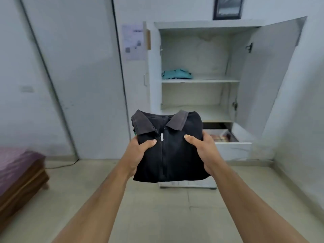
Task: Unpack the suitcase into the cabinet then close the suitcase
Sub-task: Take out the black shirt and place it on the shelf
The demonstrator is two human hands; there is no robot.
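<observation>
Head cam has both your forearms stretched straight out in front of you, coming up from the bottom corners and meeting at a folded black shirt (173, 146) held out flat at about chest level. It's a dark collared shirt with a grey collar and a short zip down the front, silver zip pull showing; no logo or tag I can make out on it. Your left hand (138, 153) grips its left edge, thumb curled over the top of the fabric and the fingers tucked underneath out of sight. Your right hand (203, 151) does the same on the right edge, thumb laid across the top, fingers hidden below. So both hands are clamped on that shirt.

Off to the left near you there's a wooden bed (22, 174) with a purple cover, only partly in shot. Under the shirt a pale low thing sits on the tiled floor (157, 216), mostly hidden, can't tell what it is.

Further back, straight ahead, the white cabinet (199, 81) stands open with its right door (273, 71) swung wide. A folded teal garment (177, 74) sits at the left of the upper shelf. The bottom drawer (233, 146) is pulled out with something reddish-brown inside, too blurry to name. A paper sheet (134, 42) is stuck on the wall left of the cabinet, print unreadable, and a dark framed picture (228, 7) hangs above.
</observation>
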